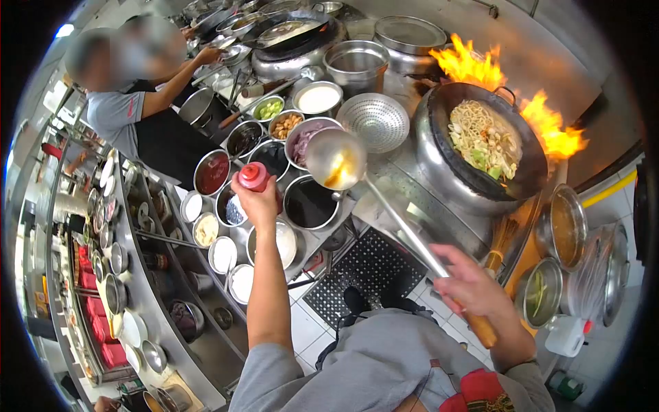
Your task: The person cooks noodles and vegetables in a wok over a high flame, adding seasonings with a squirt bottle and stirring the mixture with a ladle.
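My left hand (pixel 259 200) is wrapped round a bottle with a red top (pixel 253 176), above several steel pots of sauces and powders. In my right hand (pixel 468 283) is the long handle of a ladle (pixel 335 158), gripped near its wooden end. The ladle's bowl, with some brown liquid in it, hangs over the pot of sliced purple onion (pixel 299 145), beside a perforated strainer (pixel 374 122). At the right, noodles with vegetables (pixel 484 141) lie in a large wok (pixel 439 147), and flames rise behind its far rim.
Co-workers (pixel 130 103) stand at the upper left by another wok (pixel 285 31). A bamboo brush (pixel 502 240) and a steel bowl of brown liquid (pixel 564 226) are right of the wok. Steel shelves (pixel 165 302) with bowls run along the left. A black perforated mat (pixel 364 275) covers the floor.
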Available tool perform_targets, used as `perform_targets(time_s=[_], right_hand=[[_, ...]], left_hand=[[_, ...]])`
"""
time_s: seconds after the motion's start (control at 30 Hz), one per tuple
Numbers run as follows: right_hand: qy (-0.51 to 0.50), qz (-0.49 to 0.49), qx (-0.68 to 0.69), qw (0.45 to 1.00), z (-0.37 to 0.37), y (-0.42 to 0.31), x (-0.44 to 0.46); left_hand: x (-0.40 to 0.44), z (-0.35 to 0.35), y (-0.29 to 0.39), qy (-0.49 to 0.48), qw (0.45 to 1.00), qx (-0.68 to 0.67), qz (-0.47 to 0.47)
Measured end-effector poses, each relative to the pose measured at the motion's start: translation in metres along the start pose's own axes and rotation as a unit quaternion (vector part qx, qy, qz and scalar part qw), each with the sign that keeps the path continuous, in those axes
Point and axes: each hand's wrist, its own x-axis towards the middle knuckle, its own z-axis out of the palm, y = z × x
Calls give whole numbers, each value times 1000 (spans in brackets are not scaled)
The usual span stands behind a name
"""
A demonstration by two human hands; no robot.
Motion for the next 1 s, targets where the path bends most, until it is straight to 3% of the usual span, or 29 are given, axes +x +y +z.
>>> perform_targets(time_s=[0.23,0.63,0.93,1.0], right_hand=[[11,15,-191,981,59,5,33],[21,20,-236,971,82,6,44],[11,2,-87,996,68,20,39],[-15,11,19,1000,60,14,32]], left_hand=[[-15,-60,-13,24,997,-57,44],[-69,-184,-47,18,999,-32,-18],[-97,-191,-57,-8,999,-26,-45],[-98,-190,-50,-16,998,-32,-54]])
